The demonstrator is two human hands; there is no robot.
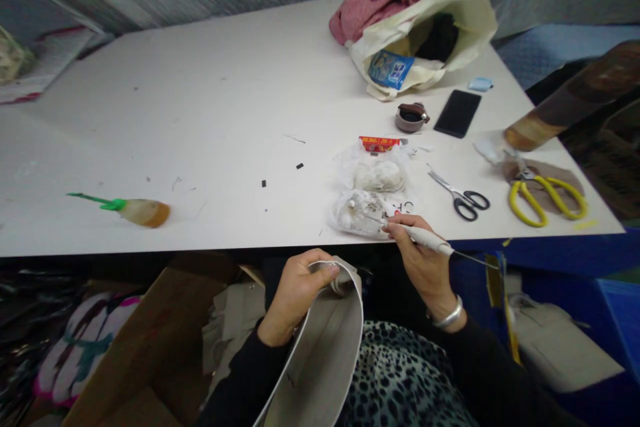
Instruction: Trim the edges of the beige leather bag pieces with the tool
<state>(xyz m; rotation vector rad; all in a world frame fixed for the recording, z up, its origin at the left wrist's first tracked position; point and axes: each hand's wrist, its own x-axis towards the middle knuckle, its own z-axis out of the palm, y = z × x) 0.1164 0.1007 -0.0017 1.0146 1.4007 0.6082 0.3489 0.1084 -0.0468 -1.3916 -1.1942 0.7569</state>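
My left hand (299, 290) is closed on the rim of a beige fabric piece (325, 353) that curves down over my lap, below the table's front edge. My right hand (423, 260) is closed around a thin white pen-like tool (425, 237) with a wire trailing to the right. The tool's metal tip reaches into a clear plastic bag of small white bits (361, 213) at the table edge. A second clear bag (379, 175) with white contents lies just behind it. A silver bangle sits on my right wrist.
On the white table (210, 113): black scissors (463, 199), yellow scissors (545, 197), a black phone (457, 113), a small brown pouch (411, 117), a cream tote bag (430, 33) with pink cloth (380, 0), a green-tipped bottle (130, 209) at left. A cardboard box (145, 353) stands below.
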